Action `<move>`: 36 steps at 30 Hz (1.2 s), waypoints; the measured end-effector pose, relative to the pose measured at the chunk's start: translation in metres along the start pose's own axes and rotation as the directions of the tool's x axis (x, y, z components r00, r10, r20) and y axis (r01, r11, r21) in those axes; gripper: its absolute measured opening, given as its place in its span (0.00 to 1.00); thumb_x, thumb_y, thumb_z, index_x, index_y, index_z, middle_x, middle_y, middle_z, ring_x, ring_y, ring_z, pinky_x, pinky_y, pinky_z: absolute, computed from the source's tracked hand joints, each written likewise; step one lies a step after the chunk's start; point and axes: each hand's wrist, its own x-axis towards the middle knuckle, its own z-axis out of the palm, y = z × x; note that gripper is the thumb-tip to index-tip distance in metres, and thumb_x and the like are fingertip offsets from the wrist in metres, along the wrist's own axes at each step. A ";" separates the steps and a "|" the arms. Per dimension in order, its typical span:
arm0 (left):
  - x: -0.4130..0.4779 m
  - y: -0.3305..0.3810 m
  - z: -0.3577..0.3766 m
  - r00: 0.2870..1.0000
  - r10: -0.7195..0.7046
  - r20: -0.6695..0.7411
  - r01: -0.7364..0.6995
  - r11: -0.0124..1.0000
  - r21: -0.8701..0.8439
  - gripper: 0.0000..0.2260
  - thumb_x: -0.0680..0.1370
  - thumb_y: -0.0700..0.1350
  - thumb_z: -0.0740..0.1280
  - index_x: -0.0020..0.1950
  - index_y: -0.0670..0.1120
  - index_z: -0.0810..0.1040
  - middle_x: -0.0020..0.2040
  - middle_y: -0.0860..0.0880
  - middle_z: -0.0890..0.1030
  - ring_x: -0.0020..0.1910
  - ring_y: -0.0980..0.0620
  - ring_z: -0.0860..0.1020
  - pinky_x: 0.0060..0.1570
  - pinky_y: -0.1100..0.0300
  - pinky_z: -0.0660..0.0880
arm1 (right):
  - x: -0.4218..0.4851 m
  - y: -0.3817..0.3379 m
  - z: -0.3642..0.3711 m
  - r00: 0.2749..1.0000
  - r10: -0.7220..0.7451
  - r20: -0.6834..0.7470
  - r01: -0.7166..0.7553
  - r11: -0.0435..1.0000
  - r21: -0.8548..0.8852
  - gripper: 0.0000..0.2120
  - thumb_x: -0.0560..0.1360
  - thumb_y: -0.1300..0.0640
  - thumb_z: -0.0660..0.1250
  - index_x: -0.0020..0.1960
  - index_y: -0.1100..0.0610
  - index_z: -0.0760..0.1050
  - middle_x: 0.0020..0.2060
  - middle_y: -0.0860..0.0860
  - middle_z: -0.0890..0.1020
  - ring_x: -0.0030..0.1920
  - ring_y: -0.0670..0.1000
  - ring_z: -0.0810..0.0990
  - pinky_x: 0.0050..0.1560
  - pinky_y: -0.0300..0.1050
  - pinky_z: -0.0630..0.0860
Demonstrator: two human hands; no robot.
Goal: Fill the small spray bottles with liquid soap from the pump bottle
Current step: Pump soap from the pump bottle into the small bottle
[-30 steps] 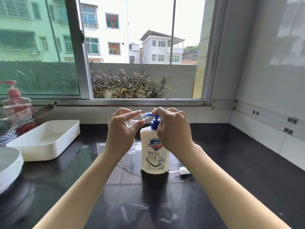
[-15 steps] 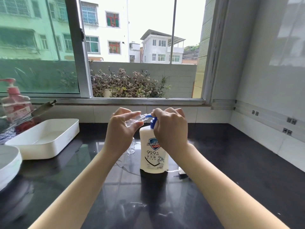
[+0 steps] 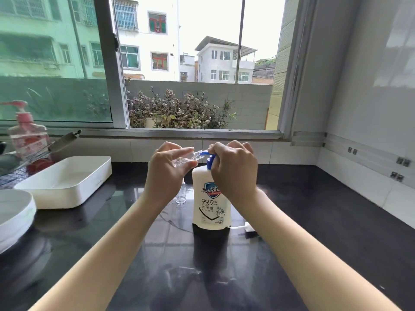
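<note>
A white pump bottle (image 3: 211, 198) with a blue pump head stands upright on the dark counter (image 3: 314, 221). My right hand (image 3: 233, 169) is closed over the pump head (image 3: 210, 161). In my left hand (image 3: 167, 171) a small clear spray bottle (image 3: 186, 159) lies tilted, its open mouth against the blue spout. A second small clear bottle (image 3: 180, 194) stands on the counter behind my left wrist, partly hidden. A white spray cap (image 3: 248, 226) with its thin tube lies to the right of the pump bottle's base.
A white rectangular tray (image 3: 67, 182) sits at the left, with a white bowl rim (image 3: 15, 212) nearer the front left. A pink pump bottle (image 3: 28, 135) stands in a rack at the far left. The window sill runs behind; a tiled wall closes the right side.
The pump head has gone down and come partly back up under my right hand. My left hand keeps the small bottle at the spout.
</note>
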 end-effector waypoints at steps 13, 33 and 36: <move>0.000 -0.001 0.002 1.000 0.004 -0.025 -0.004 1.000 -0.007 0.15 0.69 0.44 0.74 0.55 0.44 0.81 0.46 0.49 0.79 0.44 0.53 0.77 0.39 0.73 0.70 | 0.007 0.007 0.007 0.999 -0.020 -0.030 0.023 0.996 0.087 0.09 0.66 0.65 0.62 0.34 0.57 0.81 0.25 0.54 0.80 0.29 0.54 0.77 0.36 0.43 0.75; 0.005 0.006 -0.001 0.999 0.009 -0.035 -0.010 1.000 -0.022 0.16 0.70 0.43 0.73 0.56 0.44 0.80 0.46 0.50 0.78 0.41 0.58 0.75 0.38 0.78 0.69 | 0.032 0.001 -0.010 0.985 -0.140 0.098 0.143 0.989 -0.025 0.09 0.67 0.65 0.64 0.33 0.58 0.81 0.24 0.53 0.79 0.27 0.53 0.76 0.35 0.41 0.69; 0.005 0.003 0.001 0.999 0.004 -0.047 -0.006 1.000 -0.023 0.16 0.69 0.43 0.74 0.56 0.44 0.81 0.45 0.51 0.78 0.40 0.61 0.74 0.38 0.78 0.69 | 0.028 0.004 -0.005 0.992 -0.120 0.043 0.121 0.992 -0.027 0.08 0.65 0.66 0.65 0.31 0.58 0.80 0.23 0.52 0.78 0.25 0.52 0.74 0.33 0.39 0.69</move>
